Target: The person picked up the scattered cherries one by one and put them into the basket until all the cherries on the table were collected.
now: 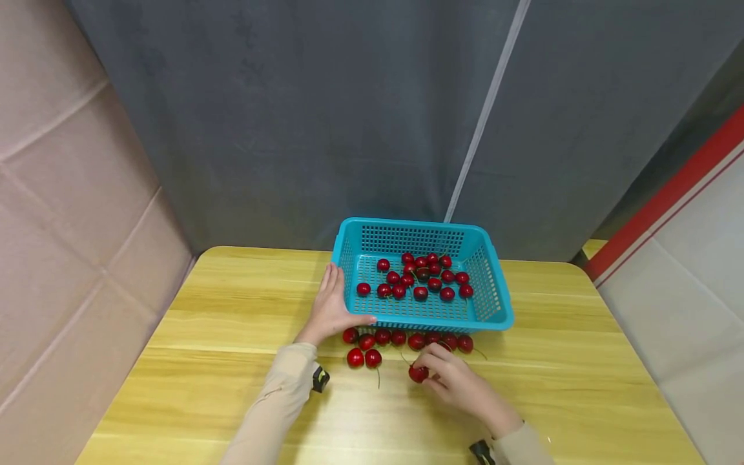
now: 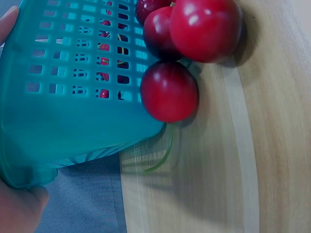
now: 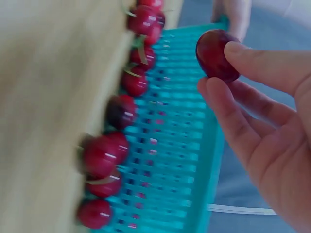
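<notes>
A blue perforated plastic basket (image 1: 493, 284) stands at the back of the table with many dark red cherries (image 1: 420, 294) spread over its floor. My left hand (image 1: 332, 309) holds its near left corner, thumb along the front rim and fingers against the left side. Just in front of the basket, my right hand (image 1: 459, 382) pinches a single cherry (image 3: 217, 54) between thumb and fingers; a stem shows beside it in the head view. Loose cherries (image 1: 356, 357) lie along the basket's front side, some with green stems, the left ones near my left wrist.
The light wooden table (image 1: 232, 336) ends close behind the basket, where a dark grey curtain (image 1: 302, 129) hangs. Pale panels (image 1: 75, 226) rise on the left, and a white panel with a red edge (image 1: 668, 194) stands on the right.
</notes>
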{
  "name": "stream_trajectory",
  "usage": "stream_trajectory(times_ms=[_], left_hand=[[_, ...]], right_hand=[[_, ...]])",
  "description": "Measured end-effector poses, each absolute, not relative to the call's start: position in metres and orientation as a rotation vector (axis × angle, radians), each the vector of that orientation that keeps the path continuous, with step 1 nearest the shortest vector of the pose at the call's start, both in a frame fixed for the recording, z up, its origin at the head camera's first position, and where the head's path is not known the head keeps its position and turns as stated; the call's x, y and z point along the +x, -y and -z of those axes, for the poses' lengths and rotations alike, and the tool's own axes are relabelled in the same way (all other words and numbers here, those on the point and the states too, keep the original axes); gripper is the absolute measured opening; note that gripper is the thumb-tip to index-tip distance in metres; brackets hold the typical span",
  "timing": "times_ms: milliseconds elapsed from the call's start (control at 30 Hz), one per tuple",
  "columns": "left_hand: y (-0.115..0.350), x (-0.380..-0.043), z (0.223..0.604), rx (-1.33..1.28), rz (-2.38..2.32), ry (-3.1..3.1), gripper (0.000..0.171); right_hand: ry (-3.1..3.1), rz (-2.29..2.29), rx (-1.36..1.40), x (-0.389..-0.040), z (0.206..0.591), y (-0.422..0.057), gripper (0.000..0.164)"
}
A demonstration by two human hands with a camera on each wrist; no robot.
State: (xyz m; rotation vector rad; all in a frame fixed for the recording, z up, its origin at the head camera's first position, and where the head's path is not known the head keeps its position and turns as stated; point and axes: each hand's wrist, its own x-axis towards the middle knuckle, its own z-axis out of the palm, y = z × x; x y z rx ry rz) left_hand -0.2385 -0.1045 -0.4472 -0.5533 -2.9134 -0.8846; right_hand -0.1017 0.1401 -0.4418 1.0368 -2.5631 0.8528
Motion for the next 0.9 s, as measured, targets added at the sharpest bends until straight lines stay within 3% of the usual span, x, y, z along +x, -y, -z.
stream_trajectory(times_ms=[433,900], left_hand=[[0.106,-0.239,0.447,-0.545,0.886,2.918,0.128],[0.104,-0.237,0.448,-0.543,0.899,2.894,0.129]], right_hand=[[2.446,-0.626,1.085,-0.124,0.377,-0.157,0.029],[2.683,-0.578,1.035,-0.204,0.337,-0.159,0.022]])
